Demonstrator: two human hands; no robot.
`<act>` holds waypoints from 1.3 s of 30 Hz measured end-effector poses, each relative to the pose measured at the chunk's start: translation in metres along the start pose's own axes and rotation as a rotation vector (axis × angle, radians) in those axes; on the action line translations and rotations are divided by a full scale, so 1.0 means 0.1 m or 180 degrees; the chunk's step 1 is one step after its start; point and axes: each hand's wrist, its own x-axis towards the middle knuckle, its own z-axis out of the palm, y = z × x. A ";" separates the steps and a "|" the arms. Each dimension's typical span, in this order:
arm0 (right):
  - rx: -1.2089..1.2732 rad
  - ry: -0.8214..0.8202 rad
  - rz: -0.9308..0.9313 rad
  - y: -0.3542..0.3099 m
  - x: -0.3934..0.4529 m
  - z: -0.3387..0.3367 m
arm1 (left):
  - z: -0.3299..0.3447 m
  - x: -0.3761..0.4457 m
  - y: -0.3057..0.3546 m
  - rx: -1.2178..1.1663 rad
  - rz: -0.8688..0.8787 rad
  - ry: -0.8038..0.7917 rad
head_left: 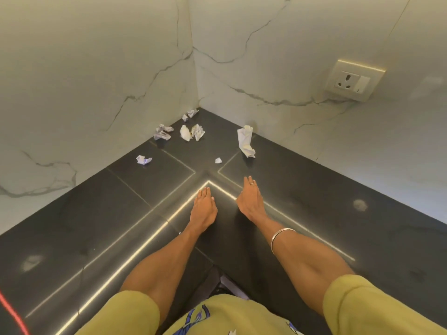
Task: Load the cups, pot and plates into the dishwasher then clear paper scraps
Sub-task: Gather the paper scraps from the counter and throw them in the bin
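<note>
Both hands sit flat on the dark countertop (314, 189), right at the inner corner of the L, and neither one holds anything. The left hand (203, 209) lies with fingers straight and together, tips pointing away toward the wall corner; the right hand (250, 199) does the same, fingers extended, a ring (252, 183) on one finger and a bangle (281, 238) on the wrist.

No cups, pot or plates anywhere in view, so by the look of it this is the scrap-clearing part. The paper scraps all lie beyond the fingertips, toward the marble walls. The small scrap (218, 160) is the nearest, just ahead of the gap between the two hands, a touch closer to the right fingertips. The tall twisted scrap (246, 141) stands past it, nearly straight ahead of the right hand, its long axis running away from the hand toward the wall. Ahead and to the left of the left hand sits a crumpled purple-tinged scrap (144, 160); farther still, a pair of white wads (192, 132), another purple-marked wad (163, 132), and the deepest bits (189, 114) tucked in the corner.

My read: the right hand has the shorter reach to the small and tall pieces, the left to the purple one
</note>
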 end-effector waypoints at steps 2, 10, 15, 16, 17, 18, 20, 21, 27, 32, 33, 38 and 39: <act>0.0083 -0.0013 0.0138 -0.02 0.12 -0.06 | 0.01 0.16 -0.01 -0.0073 -0.0012 0.0017; 0.0466 0.0235 0.0559 0.06 0.63 -0.08 | 0.10 0.68 -0.07 -0.0260 0.0101 0.0109; 0.0830 0.0439 0.0889 0.12 0.94 0.04 | 0.13 1.01 -0.06 -0.0518 0.0203 0.0190; 0.0971 0.0522 0.0962 0.14 1.02 0.08 | 0.12 1.09 -0.05 -0.0571 0.0245 0.0229; 0.1098 0.0588 0.1021 0.14 1.09 0.10 | 0.11 1.16 -0.04 -0.0613 0.0295 0.0258; 0.1202 0.0624 0.1047 0.15 1.15 0.13 | 0.11 1.24 -0.04 -0.0640 0.0364 0.0283; 0.1342 0.0575 0.1115 0.15 1.27 0.17 | 0.09 1.42 -0.05 -0.0684 0.0496 0.0282; 0.1356 0.0561 0.1140 0.15 1.33 0.18 | 0.08 1.51 -0.06 -0.0692 0.0548 0.0274; 0.0853 0.0634 0.1177 0.14 1.63 0.19 | 0.09 1.77 -0.02 -0.0568 0.0681 0.0531; 0.0477 0.0528 0.1268 0.08 1.76 0.26 | 0.06 1.70 -0.02 -0.1125 0.0661 0.1148; 0.0484 0.0502 0.1251 0.09 1.76 0.26 | 0.05 1.67 -0.01 -0.1140 0.0566 0.1213; 0.0785 0.0644 0.1204 0.14 1.73 0.27 | 0.09 1.50 0.08 -0.1701 -0.0106 0.1484; 0.0816 0.0668 0.1183 0.14 1.72 0.26 | 0.10 1.47 0.11 -0.1982 -0.0389 0.1518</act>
